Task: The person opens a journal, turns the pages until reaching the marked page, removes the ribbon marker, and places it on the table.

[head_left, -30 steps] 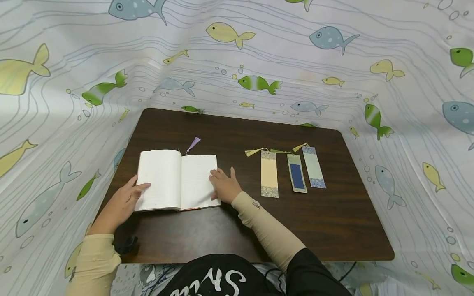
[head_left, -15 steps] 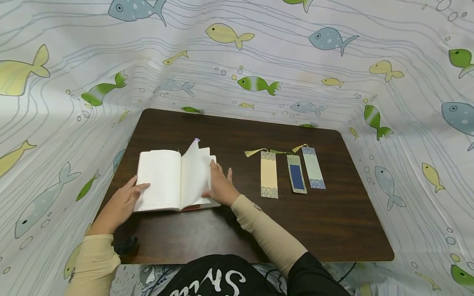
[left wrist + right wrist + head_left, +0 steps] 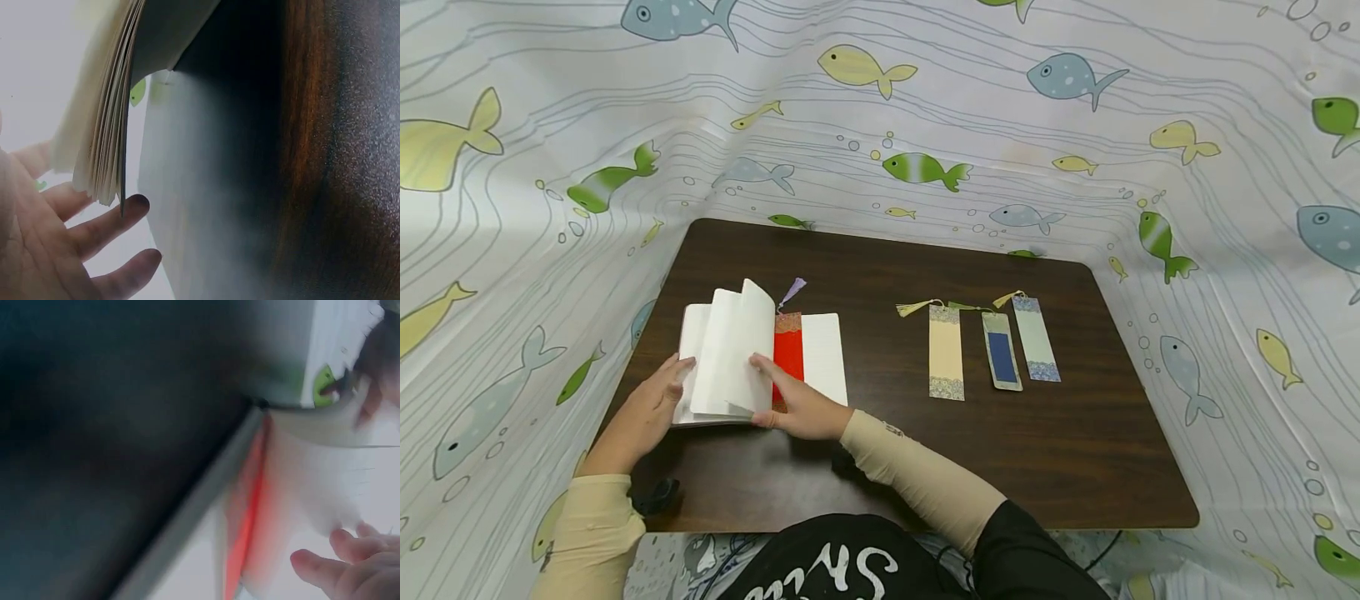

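Note:
An open book with blank-looking pages lies at the left of the table. Several of its pages stand lifted and lean left. Between pages, against the right-hand side, lies a red bookmark, its purple tassel sticking out past the top edge. My right hand touches the lifted pages with extended fingers, beside the bookmark's lower part. At the book's left edge rests my left hand; in the left wrist view its fingers are loosely extended against the page edges and cover.
Three more tasselled bookmarks lie to the right: a cream one, one with a dark blue panel and a pale green one. A small black object sits near the front left edge. Fish-patterned cloth surrounds the table.
My right hand has swept left from the book's right edge, turning pages over and uncovering the red bookmark. My left hand stays at the left edge.

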### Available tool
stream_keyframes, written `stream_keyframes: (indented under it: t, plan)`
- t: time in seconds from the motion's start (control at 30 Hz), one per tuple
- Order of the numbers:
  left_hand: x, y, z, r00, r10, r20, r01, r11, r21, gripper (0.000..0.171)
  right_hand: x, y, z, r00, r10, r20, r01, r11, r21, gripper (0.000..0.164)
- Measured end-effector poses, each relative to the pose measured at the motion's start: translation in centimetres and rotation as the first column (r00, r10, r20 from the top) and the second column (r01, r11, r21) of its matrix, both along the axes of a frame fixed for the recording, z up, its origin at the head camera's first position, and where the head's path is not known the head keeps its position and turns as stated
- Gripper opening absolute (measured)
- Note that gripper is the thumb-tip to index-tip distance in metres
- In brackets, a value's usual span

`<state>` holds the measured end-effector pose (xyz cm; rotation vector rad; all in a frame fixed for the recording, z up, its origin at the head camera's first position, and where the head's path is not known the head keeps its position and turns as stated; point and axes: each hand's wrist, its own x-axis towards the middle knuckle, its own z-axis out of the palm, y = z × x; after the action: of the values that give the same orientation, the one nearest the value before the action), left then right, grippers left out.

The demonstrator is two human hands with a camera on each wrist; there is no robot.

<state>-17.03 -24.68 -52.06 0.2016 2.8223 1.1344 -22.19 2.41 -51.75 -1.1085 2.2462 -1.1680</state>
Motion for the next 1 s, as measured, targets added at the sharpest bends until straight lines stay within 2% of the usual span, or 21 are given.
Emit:
stream_keyframes:
  t: [0.1,0.2,0.27,0.33,0.4,0.43,0.5,0.53,0.57,0.63,0.67,0.7,0.73,0.77,0.9,1.0]
  plan:
    - [-0.1,0.0,0.0,1.0,-0.005,-0.029,0.006,0.999,0.034,0.054,0.4,-0.7,-0.8,0.995,0.082,-0.059,-0.074,0.989,0.125,0.081]
    - [-0.2,0.1,0.0,1.0,-0.008,-0.029,0.009,1.0,0.03,0.053,0.4,-1.2,-1.6,0.98,0.142,-0.138,-0.111,0.971,0.212,0.072]
    - [-0.2,0.1,0.1,1.0,-0.011,-0.001,0.011,1.0,0.005,0.052,0.3,-1.3,-2.0,0.974,0.172,-0.149,-0.138,0.967,0.213,0.064]
    - [-0.2,0.1,0.0,0.999,-0.015,0.041,0.017,0.999,-0.031,0.052,0.1,-1.3,-2.1,0.98,0.175,-0.095,-0.157,0.972,0.173,0.057]
    - [-0.3,0.1,-0.1,0.996,-0.016,0.083,0.021,0.997,-0.068,0.056,-0.2,-1.2,-1.9,0.992,0.129,0.004,-0.129,0.987,0.098,0.05]
    - [-0.3,0.1,-0.2,0.995,-0.019,0.098,0.026,0.996,-0.08,0.057,-0.4,-1.1,-1.8,0.996,0.078,0.04,-0.08,0.995,0.064,0.046]
    - [-0.4,0.1,-0.3,0.994,-0.022,0.107,0.031,0.995,-0.09,0.058,-0.9,-0.9,-1.7,0.995,-0.085,0.056,0.083,0.996,0.034,0.037]
    - [-0.4,0.1,-0.4,0.994,-0.018,0.109,0.028,0.995,-0.095,0.058,-1.2,-0.8,-1.7,0.982,-0.185,0.024,0.184,0.982,0.044,0.033]
    - [-0.4,0.1,-0.4,0.993,-0.013,0.113,0.023,0.995,-0.094,0.058,-1.5,-0.7,-1.7,0.956,-0.292,-0.031,0.293,0.953,0.079,0.03]
    - [-0.4,0.0,-0.4,0.993,-0.007,0.119,0.017,0.996,-0.089,0.059,-2.0,-0.5,-1.9,0.878,-0.445,-0.174,0.474,0.859,0.196,0.029]
    - [-0.3,0.0,-0.4,0.992,-0.004,0.123,0.014,0.997,-0.081,0.059,-2.2,-0.5,-2.0,0.848,-0.481,-0.223,0.527,0.81,0.258,0.03]
    - [-0.3,0.0,-0.4,0.992,-0.002,0.128,0.012,0.997,-0.076,0.06,-2.3,-0.5,-2.1,0.83,-0.499,-0.25,0.557,0.771,0.31,0.031]
    - [-0.3,0.0,-0.3,0.991,-0.003,0.133,0.013,0.997,-0.071,0.06,-2.4,-0.5,-2.3,0.824,-0.503,-0.263,0.567,0.743,0.356,0.034]
    - [-0.2,-0.1,-0.3,0.991,-0.007,0.133,0.016,0.998,-0.061,0.059,-2.5,-0.6,-2.4,0.827,-0.503,-0.251,0.562,0.735,0.379,0.036]
    - [-0.2,-0.1,-0.5,0.993,-0.022,0.12,0.026,0.999,-0.035,0.058,-2.7,-0.9,-2.8,0.858,-0.509,-0.074,0.505,0.807,0.307,0.037]
    - [-0.2,0.0,-0.5,0.993,-0.027,0.112,0.031,0.999,-0.03,0.057,-2.9,-0.8,-3.0,0.867,-0.498,-0.012,0.484,0.838,0.252,0.037]
